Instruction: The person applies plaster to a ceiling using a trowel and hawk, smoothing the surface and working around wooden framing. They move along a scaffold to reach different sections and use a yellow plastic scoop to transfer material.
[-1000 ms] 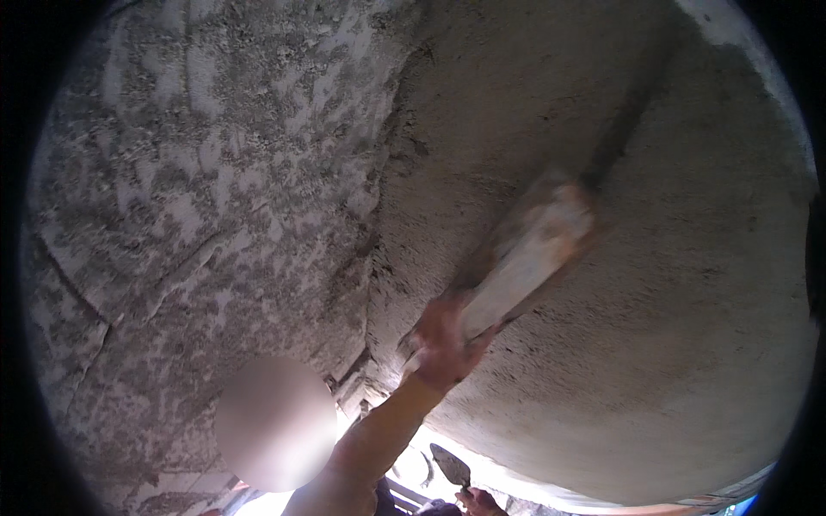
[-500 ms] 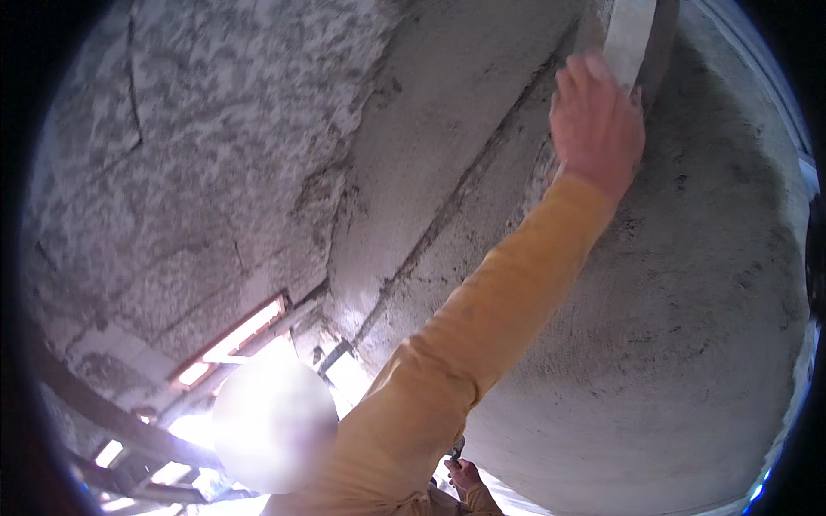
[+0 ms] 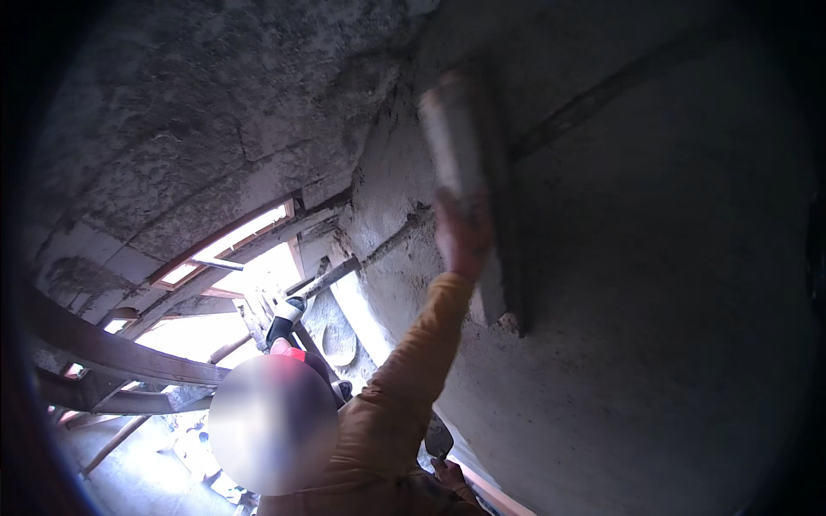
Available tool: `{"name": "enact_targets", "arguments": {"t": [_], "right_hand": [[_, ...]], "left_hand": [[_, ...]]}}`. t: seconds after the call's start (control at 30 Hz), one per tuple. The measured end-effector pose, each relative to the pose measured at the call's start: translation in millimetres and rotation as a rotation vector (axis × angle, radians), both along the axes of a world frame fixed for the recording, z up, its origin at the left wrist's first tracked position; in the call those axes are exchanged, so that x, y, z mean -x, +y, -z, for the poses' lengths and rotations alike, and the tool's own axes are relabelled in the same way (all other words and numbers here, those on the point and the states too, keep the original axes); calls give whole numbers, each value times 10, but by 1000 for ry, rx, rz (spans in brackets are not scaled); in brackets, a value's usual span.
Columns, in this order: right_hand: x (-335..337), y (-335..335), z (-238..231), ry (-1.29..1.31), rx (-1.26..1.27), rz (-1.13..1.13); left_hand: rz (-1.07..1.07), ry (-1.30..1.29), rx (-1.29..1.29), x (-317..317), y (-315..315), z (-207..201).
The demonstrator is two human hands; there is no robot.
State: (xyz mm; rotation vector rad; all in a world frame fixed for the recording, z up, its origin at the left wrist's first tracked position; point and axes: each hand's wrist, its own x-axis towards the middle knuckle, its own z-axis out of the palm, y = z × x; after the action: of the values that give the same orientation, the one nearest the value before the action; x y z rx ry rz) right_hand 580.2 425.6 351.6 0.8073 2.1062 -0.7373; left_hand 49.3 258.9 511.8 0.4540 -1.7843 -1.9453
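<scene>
My left hand (image 3: 463, 236), at the end of a tan sleeve reaching up, grips a long pale straightedge board (image 3: 456, 142) near its middle. The board stands steeply against the grey plastered wall (image 3: 637, 284), and its lower end carries some rough mortar. Motion blurs its upper part. Low in the picture, close to my body, my right hand (image 3: 449, 473) is closed round the handle of a trowel with a dark blade (image 3: 439, 439). The handle is mostly hidden by the fingers.
A rough grey masonry surface (image 3: 198, 103) fills the upper left. Below it are bright window openings (image 3: 232, 241), a curved beam (image 3: 120, 344) and several poles (image 3: 331, 277). A dark groove (image 3: 602, 103) crosses the wall. Beside a blurred patch are red and black-and-white shapes, too unclear to name.
My left hand has come down and left along the wall, and now wraps round the board instead of lying spread against it. The view has shifted and darkened. My right hand stays low.
</scene>
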Motion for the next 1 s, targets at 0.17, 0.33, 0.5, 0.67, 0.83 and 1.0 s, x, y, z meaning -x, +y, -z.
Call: {"name": "enact_targets", "arguments": {"t": [0.17, 0.33, 0.5, 0.67, 0.83, 1.0], "right_hand": [[295, -104, 11, -117, -15, -29], [-223, -352, -35, -87, -2, 163], [191, -323, 108, -82, 29, 133], [685, -351, 221, 40, 78, 147], [1106, -432, 217, 193, 168, 128], [891, -268, 117, 264, 171, 255]], "left_hand": [[-302, -234, -93, 312, -278, 2695], [159, -842, -729, -270, -102, 2863], [21, -608, -778, -345, -99, 2962], [-9, -241, -748, 173, -278, 2150], [278, 595, -1164, 622, -624, 475], [-34, 341, 408, 147, -8, -1522]]}}
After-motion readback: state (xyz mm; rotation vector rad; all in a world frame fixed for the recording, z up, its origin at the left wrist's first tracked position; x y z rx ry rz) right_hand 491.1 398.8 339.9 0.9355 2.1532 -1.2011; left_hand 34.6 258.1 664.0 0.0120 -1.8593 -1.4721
